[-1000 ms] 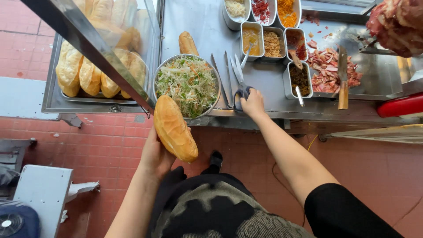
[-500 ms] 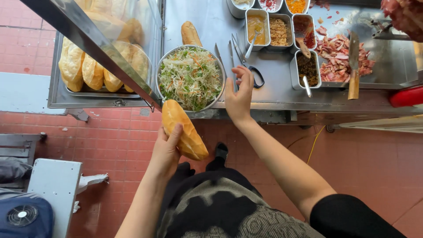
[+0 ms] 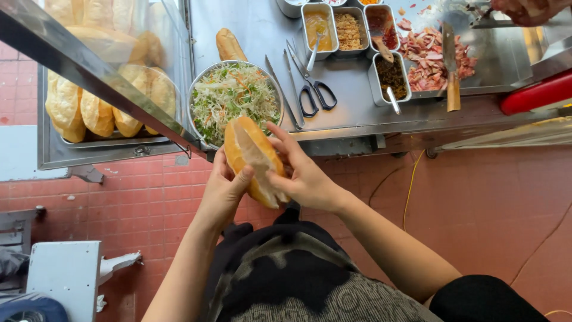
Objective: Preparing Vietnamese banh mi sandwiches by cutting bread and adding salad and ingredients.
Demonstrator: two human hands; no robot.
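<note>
Low in the centre of the frame, the left hand and right hand both grip the split bread roll, fingers spreading it open, probably to be filled from the salad bowl just above.

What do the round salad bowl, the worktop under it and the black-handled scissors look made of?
Round salad bowl: thin shiny metal, probably steel, by its bright rim. Grey worktop: brushed sheet metal with dull reflections, likely stainless. Black-handled scissors: bright metal blades; glossy black handle loops, seemingly plastic.
</note>
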